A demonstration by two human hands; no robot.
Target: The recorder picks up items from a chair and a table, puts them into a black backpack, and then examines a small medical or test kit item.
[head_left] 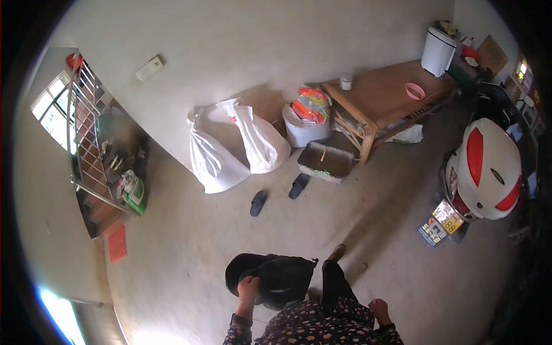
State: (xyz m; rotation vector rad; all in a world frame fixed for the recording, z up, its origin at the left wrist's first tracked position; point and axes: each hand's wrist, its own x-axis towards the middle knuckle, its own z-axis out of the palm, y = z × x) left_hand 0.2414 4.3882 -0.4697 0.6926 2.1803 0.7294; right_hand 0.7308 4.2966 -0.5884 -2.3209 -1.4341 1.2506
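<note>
My left hand (pixel 249 288) is closed on the upper edge of a black, bucket-like container (pixel 290 279), which hangs in front of my legs. Its left end is rounded, and its right end tapers to a corner. I cannot make out what is inside. My right hand (pixel 379 312) hangs low beside my body, fingers curled, with nothing visible in it. Ahead on the floor lie two dark slippers (pixel 259 203), set apart from each other.
Two white sacks (pixel 218 164) lean by the wall, beside a white bucket (pixel 307 135) and a shallow tray (pixel 326 174). A wooden table (pixel 385 89) stands behind. To the right is a white scooter (pixel 486 169); at left, a staircase railing (pixel 95 195) and a green bag (pixel 135 192).
</note>
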